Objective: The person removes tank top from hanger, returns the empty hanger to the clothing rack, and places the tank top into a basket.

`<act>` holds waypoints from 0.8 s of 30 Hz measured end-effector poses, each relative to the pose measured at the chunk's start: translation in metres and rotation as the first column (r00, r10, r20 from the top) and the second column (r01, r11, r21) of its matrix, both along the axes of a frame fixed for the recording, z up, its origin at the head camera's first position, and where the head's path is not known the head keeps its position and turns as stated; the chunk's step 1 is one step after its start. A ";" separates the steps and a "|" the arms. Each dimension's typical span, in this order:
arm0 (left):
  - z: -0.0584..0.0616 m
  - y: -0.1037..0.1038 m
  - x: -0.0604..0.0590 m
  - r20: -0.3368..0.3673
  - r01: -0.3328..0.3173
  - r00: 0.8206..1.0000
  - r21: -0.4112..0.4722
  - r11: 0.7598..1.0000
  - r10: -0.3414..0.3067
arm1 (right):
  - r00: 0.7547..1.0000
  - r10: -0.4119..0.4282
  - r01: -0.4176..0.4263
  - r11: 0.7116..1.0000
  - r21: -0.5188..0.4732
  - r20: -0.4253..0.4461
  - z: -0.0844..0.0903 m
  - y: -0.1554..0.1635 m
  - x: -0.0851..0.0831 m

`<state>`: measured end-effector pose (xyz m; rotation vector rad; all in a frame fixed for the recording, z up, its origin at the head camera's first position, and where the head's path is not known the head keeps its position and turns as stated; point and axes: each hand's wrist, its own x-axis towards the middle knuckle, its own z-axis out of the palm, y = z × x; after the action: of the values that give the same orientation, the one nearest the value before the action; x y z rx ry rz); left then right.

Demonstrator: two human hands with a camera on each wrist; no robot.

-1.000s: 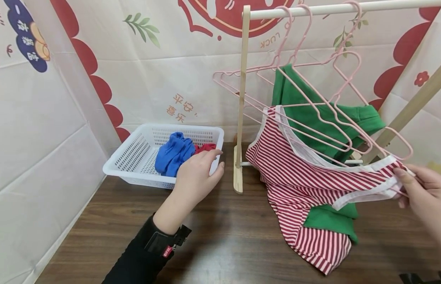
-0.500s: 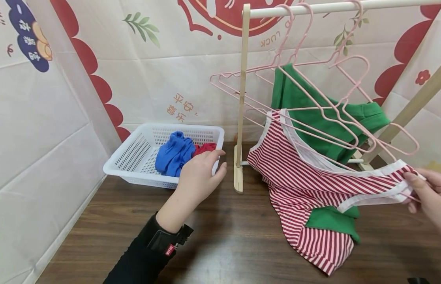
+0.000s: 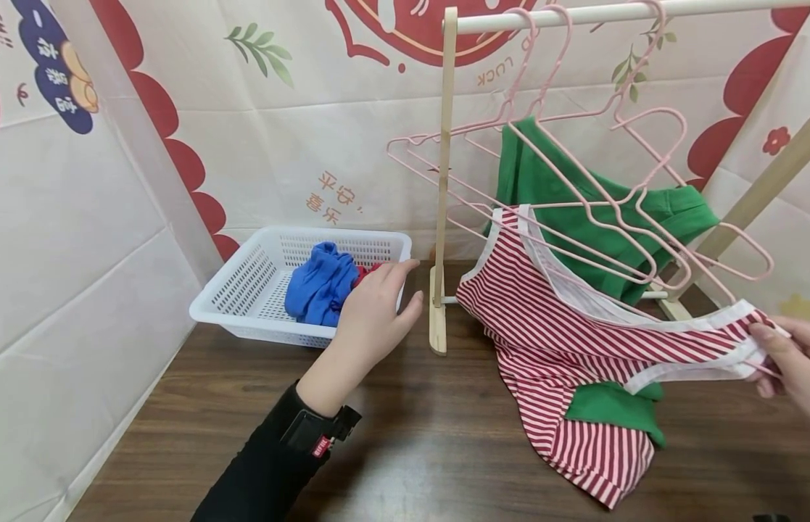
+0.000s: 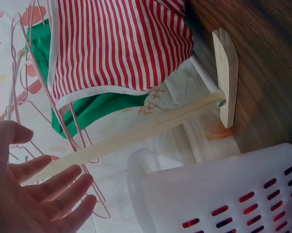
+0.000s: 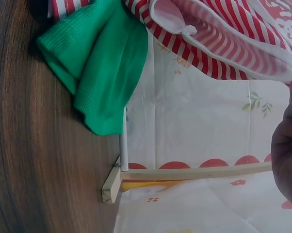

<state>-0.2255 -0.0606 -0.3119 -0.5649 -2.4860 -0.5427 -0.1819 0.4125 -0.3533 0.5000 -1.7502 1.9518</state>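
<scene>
Nearest the front edge of the dark wood worktop (image 3: 411,464), the left hand (image 3: 372,312) hovers with fingers straight and relaxed, holding nothing, just in front of the white plastic laundry basket (image 3: 248,290) at the back left, where a blue garment (image 3: 320,286) and a bit of red cloth lie. At the right edge, the right hand (image 3: 786,355) pinches the white-trimmed edge of the red-and-white striped top (image 3: 542,326), which is stretched out from the wooden clothes rack (image 3: 444,181) while its lower part trails on the worktop. To do this well, I judge the trim should be kept taut and the opening held wide, clear of the tangled pink wire hangers (image 3: 574,203) and the green garment (image 3: 574,210) behind, so nothing snags.
</scene>
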 end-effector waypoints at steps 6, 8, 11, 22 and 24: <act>0.000 0.002 -0.005 -0.032 0.034 0.999 0.016 0.999 -0.033 | 1.000 0.017 -0.017 1.000 0.019 0.000 -0.002 0.004 0.000; -0.001 0.003 -0.007 -0.029 0.039 0.999 0.015 0.999 -0.038 | 0.999 0.033 -0.032 0.999 0.022 -0.006 -0.004 0.006 0.000; -0.001 0.004 -0.009 -0.020 0.034 0.999 0.014 0.999 -0.034 | 0.998 0.058 -0.058 0.998 0.025 -0.011 -0.006 0.009 0.000; -0.001 0.012 -0.016 -0.057 0.082 0.995 -0.048 0.995 -0.085 | 0.986 0.165 -0.163 0.984 0.064 -0.017 -0.010 0.005 0.004; -0.001 0.015 -0.019 -0.072 0.089 0.993 -0.089 0.992 -0.095 | 0.985 0.169 -0.168 0.982 0.085 -0.012 -0.009 0.002 0.006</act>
<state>-0.2445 -0.0461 -0.3131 -0.7235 -2.4295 -0.4424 -0.1763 0.4144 -0.3627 0.7156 -1.8359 1.9847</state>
